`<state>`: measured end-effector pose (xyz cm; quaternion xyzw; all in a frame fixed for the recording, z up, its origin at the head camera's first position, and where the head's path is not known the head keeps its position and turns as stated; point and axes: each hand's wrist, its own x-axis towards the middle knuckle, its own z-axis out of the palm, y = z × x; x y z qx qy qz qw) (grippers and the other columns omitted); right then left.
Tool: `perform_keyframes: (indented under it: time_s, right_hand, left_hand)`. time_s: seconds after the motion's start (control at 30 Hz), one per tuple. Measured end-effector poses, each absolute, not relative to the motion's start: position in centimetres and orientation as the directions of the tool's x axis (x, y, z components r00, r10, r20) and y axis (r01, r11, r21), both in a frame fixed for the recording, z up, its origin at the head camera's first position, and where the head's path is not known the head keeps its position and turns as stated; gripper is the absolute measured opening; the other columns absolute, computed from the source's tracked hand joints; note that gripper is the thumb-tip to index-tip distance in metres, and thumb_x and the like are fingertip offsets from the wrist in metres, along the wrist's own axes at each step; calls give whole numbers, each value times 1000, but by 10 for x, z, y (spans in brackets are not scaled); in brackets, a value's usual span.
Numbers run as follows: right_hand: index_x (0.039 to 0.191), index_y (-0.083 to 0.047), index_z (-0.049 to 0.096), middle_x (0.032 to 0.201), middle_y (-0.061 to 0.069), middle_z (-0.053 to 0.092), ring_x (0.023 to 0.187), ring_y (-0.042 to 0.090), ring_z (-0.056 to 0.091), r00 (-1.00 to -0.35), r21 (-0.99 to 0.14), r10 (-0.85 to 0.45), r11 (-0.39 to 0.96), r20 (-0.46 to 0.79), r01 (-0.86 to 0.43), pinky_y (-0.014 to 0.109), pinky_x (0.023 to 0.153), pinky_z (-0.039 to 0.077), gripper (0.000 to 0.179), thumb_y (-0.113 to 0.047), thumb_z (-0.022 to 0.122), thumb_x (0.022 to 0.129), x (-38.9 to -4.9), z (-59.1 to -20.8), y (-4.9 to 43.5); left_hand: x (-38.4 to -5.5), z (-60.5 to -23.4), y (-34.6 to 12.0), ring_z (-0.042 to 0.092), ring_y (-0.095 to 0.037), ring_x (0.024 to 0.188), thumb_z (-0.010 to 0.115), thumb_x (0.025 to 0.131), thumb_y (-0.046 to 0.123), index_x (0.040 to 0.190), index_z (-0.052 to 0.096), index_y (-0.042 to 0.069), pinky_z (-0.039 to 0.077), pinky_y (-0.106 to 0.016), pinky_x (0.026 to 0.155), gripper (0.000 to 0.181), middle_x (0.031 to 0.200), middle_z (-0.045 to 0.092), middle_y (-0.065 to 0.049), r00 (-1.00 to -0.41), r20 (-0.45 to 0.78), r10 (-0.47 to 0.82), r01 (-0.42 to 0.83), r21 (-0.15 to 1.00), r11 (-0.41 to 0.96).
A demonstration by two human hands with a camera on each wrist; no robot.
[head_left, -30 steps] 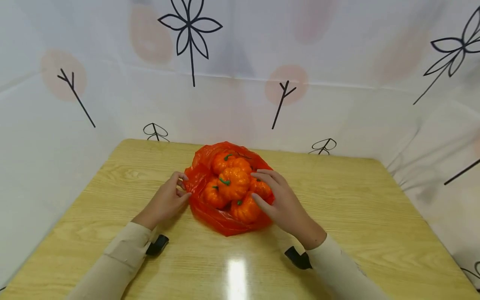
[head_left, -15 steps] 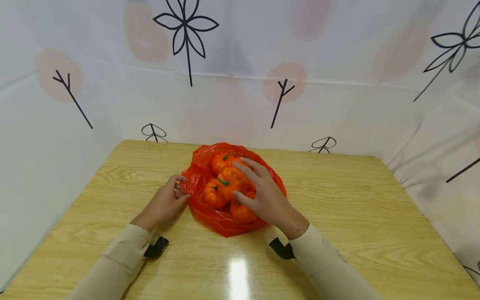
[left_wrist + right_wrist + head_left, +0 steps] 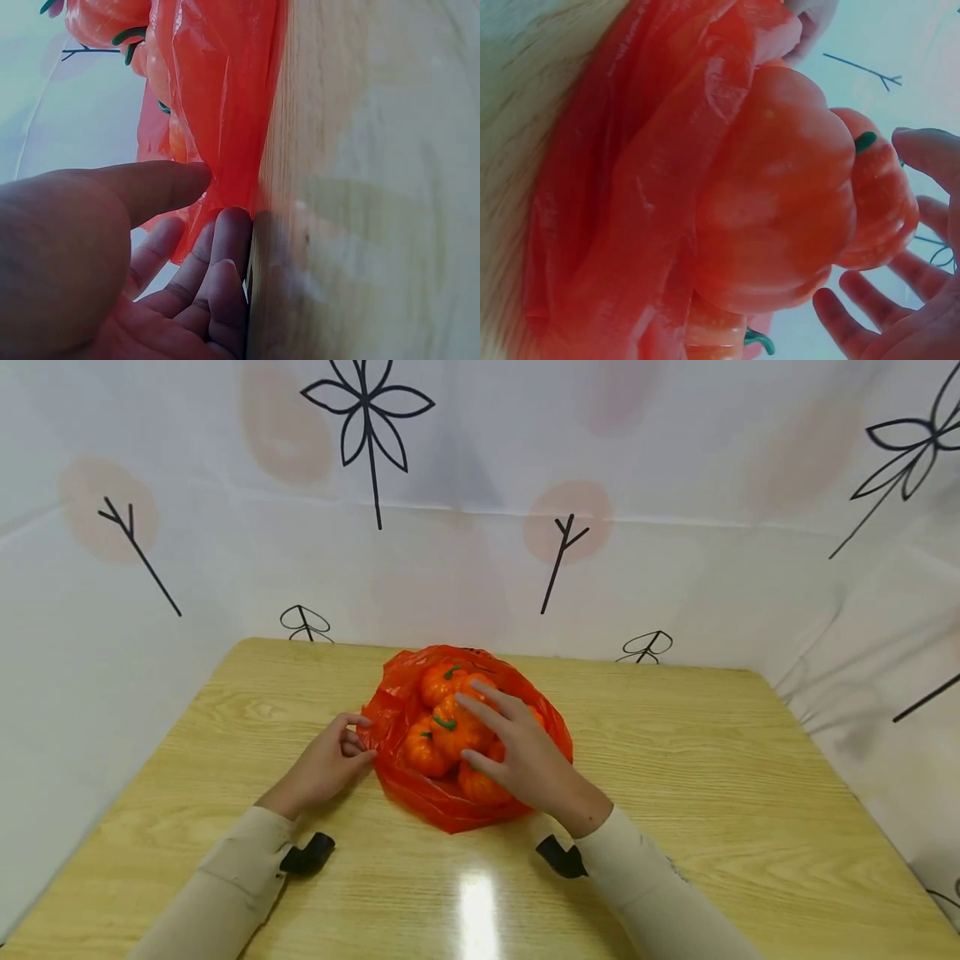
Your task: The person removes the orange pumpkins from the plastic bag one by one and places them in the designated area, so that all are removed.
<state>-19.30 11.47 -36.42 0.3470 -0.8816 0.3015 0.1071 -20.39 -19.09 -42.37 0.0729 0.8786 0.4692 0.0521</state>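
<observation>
An orange-red plastic bag (image 3: 420, 806) lies spread on the table with its mouth up, several small toy pumpkins (image 3: 453, 727) with green stems heaped inside. My left hand (image 3: 326, 764) is at the bag's left side, and in the left wrist view its thumb and fingers (image 3: 231, 232) pinch a fold of the thin film. Over the right part of the heap is my right hand (image 3: 528, 760), fingers spread and holding nothing. The right wrist view shows its fingertips (image 3: 829, 304) close beside the top pumpkin (image 3: 881, 187). The hand hides part of the pumpkins on the right.
The wooden table (image 3: 712, 793) reaches out to both sides of the bag. Behind it hangs a white cloth (image 3: 465, 568) with printed flowers and twigs. A black strap piece (image 3: 307, 854) sticks out below the left sleeve, another black strap piece (image 3: 561, 857) by the right.
My right hand has moved left from the bag's right rim to over the pumpkins, and the rim there has spread outward. The left hand has shifted slightly left.
</observation>
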Motion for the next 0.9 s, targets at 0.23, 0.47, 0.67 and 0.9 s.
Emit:
perform_keyframes:
  time_s: [0.23,0.47,0.67,0.9]
  right_hand:
    - [152,-22,43,161,8,32,145,34,34,-726,-445,-573,576,380,-686,62,117,26,69,-21,76,90,-194,-364,114]
    - [151,-22,43,160,9,33,144,37,37,-725,-434,-575,581,379,-688,64,116,26,72,-20,78,88,-195,-363,112]
    - [151,-21,44,159,10,34,143,37,39,-726,-427,-572,588,382,-687,64,116,27,72,-19,78,88,-193,-365,112]
    - [152,-22,42,160,8,33,144,35,38,-730,-415,-570,601,377,-683,63,116,27,72,-21,77,89,-191,-366,114]
  left_hand:
    - [-207,-422,-192,62,-20,90,66,96,12,131,47,5,53,-23,78,41,104,60,-14,-985,-37,171,68,821,567]
    - [-207,-422,-192,61,-20,90,66,97,13,132,48,6,52,-24,79,40,104,60,-13,-985,-41,167,65,812,581]
    - [-205,-424,-193,63,-20,91,66,97,14,132,48,5,53,-26,81,41,107,61,-14,-984,-40,175,70,813,578]
    - [-205,-426,-193,63,-20,91,66,97,14,132,48,7,53,-30,83,40,107,62,-13,-984,-41,175,71,805,589]
